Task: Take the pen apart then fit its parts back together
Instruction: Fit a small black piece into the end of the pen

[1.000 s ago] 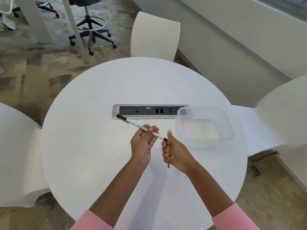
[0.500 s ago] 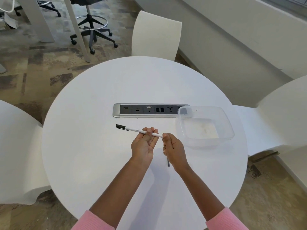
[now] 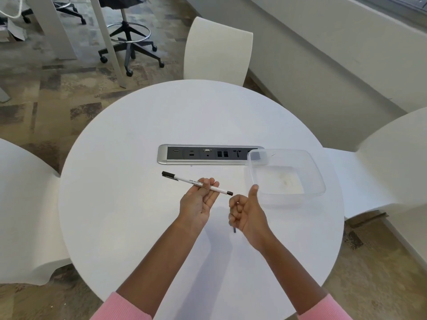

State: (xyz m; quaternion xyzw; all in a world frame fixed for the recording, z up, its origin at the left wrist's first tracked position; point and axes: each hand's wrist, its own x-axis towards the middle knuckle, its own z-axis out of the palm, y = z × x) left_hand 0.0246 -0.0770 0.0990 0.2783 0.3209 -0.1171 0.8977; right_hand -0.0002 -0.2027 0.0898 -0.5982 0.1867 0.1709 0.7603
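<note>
**Pen held over a round white table**

The left hand lay palm up above the round white table. Its fingertips curled round the white pen and pinched it near the middle. The pen sloped across the hand, with its black cap toward the far left and its small black end pointing at the right hand. It hung over the table on the near side of the socket strip and left of the clear plastic tub.

The right hand was clenched with the thumb raised, near the pen's black end but apart from it. A short dark stick showed just under the fist. I could not tell whether the fingers gripped it or it lay on the table.

The silver and black socket strip was set into the middle of the table, and the tub's far left corner overlapped its right end. White chairs stood at the far side, the left and the right. Beyond them lay mottled brown and grey carpet, a black stool on castors and a pale wall. Pink sleeves covered both forearms at the bottom edge.
</note>
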